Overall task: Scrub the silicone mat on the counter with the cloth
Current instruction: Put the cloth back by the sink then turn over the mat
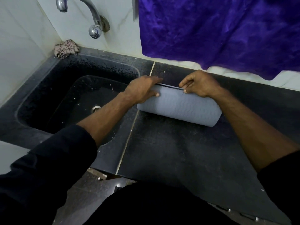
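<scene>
A grey-blue silicone mat (181,108) lies rolled up into a tube on the dark counter (170,151), just right of the sink. My left hand (142,90) grips the roll's left end, thumb on the front and fingers over the top edge. My right hand (199,83) pinches the loose upper edge of the mat between thumb and fingers. A crumpled checked cloth (65,48) sits in the far left corner behind the sink, well away from both hands.
A black sink (32,101) with a drain (95,108) lies to the left, with a chrome tap (90,15) on the tiled wall above it. A purple fabric (219,30) hangs on the wall behind the counter. The counter's front edge runs close to my body.
</scene>
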